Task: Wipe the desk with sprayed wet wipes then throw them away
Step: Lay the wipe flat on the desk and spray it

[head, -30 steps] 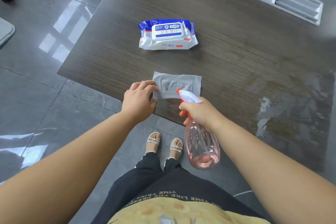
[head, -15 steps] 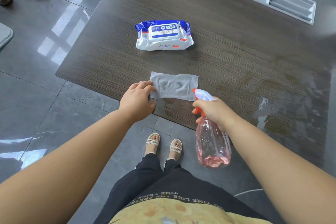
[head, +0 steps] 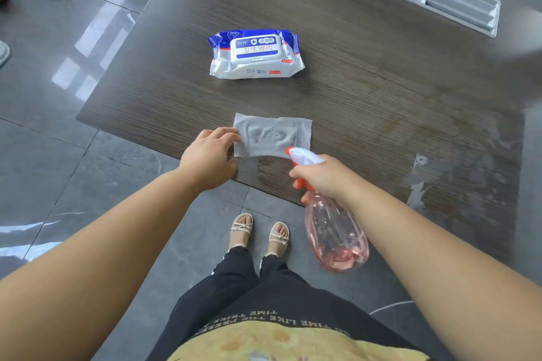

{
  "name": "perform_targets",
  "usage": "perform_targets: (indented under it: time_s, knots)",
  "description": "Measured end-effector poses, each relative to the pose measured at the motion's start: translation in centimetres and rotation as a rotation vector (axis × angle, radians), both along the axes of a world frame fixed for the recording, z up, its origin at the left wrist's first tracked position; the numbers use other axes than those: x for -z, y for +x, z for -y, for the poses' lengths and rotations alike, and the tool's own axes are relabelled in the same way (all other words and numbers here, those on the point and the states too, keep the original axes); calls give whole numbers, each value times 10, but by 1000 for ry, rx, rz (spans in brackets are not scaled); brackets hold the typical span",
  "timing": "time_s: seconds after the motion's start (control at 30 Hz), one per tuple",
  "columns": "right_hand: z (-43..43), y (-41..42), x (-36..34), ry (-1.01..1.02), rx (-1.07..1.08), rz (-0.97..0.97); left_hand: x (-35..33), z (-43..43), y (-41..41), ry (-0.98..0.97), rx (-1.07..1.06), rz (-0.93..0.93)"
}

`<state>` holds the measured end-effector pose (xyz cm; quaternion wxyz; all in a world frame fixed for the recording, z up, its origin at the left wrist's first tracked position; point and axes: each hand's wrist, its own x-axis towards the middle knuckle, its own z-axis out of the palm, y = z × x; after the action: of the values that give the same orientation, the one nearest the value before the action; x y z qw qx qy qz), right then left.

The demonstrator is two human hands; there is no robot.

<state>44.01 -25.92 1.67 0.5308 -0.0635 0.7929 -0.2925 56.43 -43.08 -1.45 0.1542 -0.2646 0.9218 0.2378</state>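
Wet wipe [head: 272,136] lies flat on desk [head: 352,82], near front edge. It should be light, limp and damp, so peel it up by a corner. Your left hand [head: 208,155] presses its left edge w/ relaxed fingers; right hand [head: 322,176] grips spray bottle [head: 337,237]. Vs. 0.5 s ago: nozzle is back over wipe's near-right corner.

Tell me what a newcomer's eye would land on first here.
The right hand grips a pink spray bottle at the near edge of the dark desk, nozzle toward a grey wet wipe lying flat there, the left hand resting on its left edge. Behind lies a blue-and-white wipes pack.
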Motion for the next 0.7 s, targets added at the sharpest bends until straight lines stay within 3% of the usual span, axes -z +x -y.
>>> perform_targets:
  time_s: [0.4, 0.7]
  knots:
    - [65, 8, -1, -55, -99, -83, 6, 5, 2, 24, -5, -42]
    - [41, -7, 4, 25, -72, -92, 4, 6, 2, 31, 1, -60]
